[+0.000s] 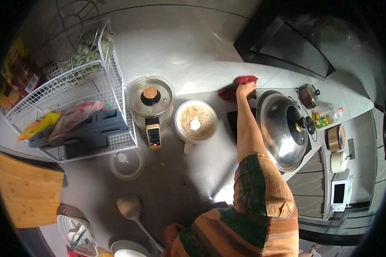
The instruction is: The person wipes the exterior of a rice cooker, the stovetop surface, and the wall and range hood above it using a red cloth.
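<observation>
My right arm reaches across to the back of the counter. There my right hand [246,90] grips a red cloth [228,93], bunched near the wall and left of a wok with a domed metal lid [276,135]. My left hand [173,231] is low in the view, in shadow and partly hidden by my sleeve; its fingers cannot be made out. Near it lies a wok spatula [128,205], handle towards me. A white handled pot [195,120] of cloudy liquid with pale bits stands mid-counter. Beside it is a lidded glass kettle [151,96] with a control panel on its handle.
At the left stands a white wire rack [119,86] holding packets. A clear round lid [127,163] lies before it. A wooden board [29,189] and a utensil basket [77,234] are nearer me. A black range hood [283,48] overhangs the right; an oil bottle [326,117] stands beyond the wok.
</observation>
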